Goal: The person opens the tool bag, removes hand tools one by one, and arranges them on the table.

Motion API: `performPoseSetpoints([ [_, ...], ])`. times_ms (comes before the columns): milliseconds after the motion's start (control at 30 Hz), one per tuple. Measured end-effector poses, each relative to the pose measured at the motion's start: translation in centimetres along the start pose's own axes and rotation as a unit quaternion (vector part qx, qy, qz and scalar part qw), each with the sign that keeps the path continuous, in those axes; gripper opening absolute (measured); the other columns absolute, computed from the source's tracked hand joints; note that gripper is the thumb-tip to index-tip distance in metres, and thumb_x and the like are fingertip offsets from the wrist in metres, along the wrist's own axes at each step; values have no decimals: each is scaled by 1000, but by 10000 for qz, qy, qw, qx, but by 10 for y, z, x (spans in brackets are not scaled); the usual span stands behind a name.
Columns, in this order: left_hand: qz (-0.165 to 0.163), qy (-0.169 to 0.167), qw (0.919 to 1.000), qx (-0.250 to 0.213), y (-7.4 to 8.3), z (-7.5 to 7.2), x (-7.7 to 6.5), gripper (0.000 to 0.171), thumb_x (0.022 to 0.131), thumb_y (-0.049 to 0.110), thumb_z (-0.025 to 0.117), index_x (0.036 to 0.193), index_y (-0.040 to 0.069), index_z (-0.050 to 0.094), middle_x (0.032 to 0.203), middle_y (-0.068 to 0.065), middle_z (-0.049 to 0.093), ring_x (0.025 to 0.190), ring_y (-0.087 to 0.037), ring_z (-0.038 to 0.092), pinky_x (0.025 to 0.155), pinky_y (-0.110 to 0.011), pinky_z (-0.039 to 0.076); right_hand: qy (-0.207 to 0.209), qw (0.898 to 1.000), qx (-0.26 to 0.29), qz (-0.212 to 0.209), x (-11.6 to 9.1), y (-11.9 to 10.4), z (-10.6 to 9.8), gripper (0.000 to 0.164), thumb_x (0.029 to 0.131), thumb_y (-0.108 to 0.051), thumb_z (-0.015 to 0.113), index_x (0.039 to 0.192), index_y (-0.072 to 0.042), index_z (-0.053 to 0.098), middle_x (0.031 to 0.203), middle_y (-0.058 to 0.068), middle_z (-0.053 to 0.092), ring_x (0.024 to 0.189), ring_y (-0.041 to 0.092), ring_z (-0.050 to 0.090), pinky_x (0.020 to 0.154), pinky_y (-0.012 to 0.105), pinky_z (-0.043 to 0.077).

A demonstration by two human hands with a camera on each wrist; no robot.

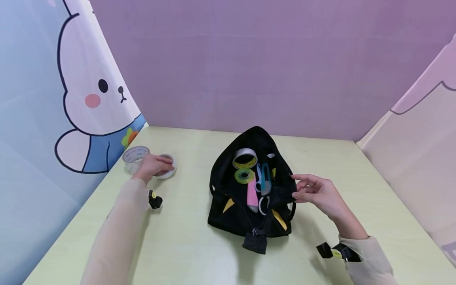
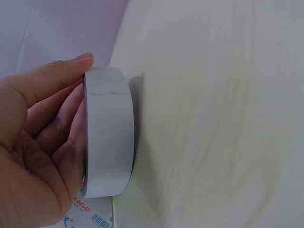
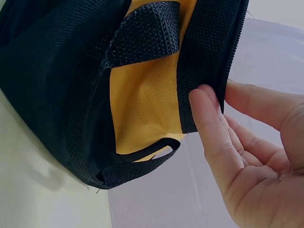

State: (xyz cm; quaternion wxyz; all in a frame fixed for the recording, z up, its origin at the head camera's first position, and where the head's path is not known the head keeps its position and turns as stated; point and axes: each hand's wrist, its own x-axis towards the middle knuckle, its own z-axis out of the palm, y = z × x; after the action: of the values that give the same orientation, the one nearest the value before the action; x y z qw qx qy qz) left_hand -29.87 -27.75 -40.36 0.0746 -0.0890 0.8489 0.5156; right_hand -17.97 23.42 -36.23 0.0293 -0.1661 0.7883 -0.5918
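Note:
My left hand (image 1: 152, 168) grips a roll of white tape (image 2: 110, 133) at the table's far left; the left wrist view shows its fingers at the roll's near side. Beside that hand stands a wider tape roll (image 1: 132, 156) with printing on its core. At the mouth of a black tool bag (image 1: 228, 170), my right hand (image 1: 317, 194) pinches the zippered edge (image 3: 202, 71) between thumb and fingers. Inside the open bag lie a white tape roll (image 1: 246, 151), a green tape roll (image 1: 244, 176), a pink utility knife (image 1: 252, 196), a teal utility knife (image 1: 265, 180) and white-handled scissors (image 1: 263, 206).
The bag stands mid-table on a pale wood-grain table (image 1: 185, 237). A black strap end (image 1: 255, 242) hangs at its front. A purple cloth backdrop (image 1: 249, 71) rises behind, with a printed cloth (image 1: 32, 138) at the left and another (image 1: 420, 158) at the right.

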Motion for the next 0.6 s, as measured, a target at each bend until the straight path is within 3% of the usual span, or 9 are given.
performPoseSetpoints([
  [100, -35, -22, 9999, -92, 0, 1, 0, 47, 87, 11, 78, 129, -3, 64, 133, -18, 61, 90, -7, 61, 74, -18, 53, -21, 10000, -27, -23, 0, 0, -1, 50, 86, 12, 67, 133, 17, 50, 92, 13, 59, 79, 14, 71, 72, 37, 61],
  [400, 24, -205, 9944, -1038, -1, -1, -7, 50, 90, 7, 74, 133, -10, 56, 104, -5, 74, 82, -5, 70, 80, -25, 58, -42, 10000, -58, -14, -1, -3, -1, 50, 87, 11, 67, 133, 17, 50, 92, 15, 60, 81, 13, 71, 73, 36, 61],
  [600, -250, -78, 9934, -1115, 1, -4, -5, 49, 92, 8, 71, 135, -8, 55, 107, -7, 73, 84, -8, 71, 80, -26, 58, -49, 10000, -46, 6, -2, -5, 0, 50, 87, 10, 67, 133, 17, 50, 91, 13, 61, 82, 14, 71, 73, 37, 61],
])
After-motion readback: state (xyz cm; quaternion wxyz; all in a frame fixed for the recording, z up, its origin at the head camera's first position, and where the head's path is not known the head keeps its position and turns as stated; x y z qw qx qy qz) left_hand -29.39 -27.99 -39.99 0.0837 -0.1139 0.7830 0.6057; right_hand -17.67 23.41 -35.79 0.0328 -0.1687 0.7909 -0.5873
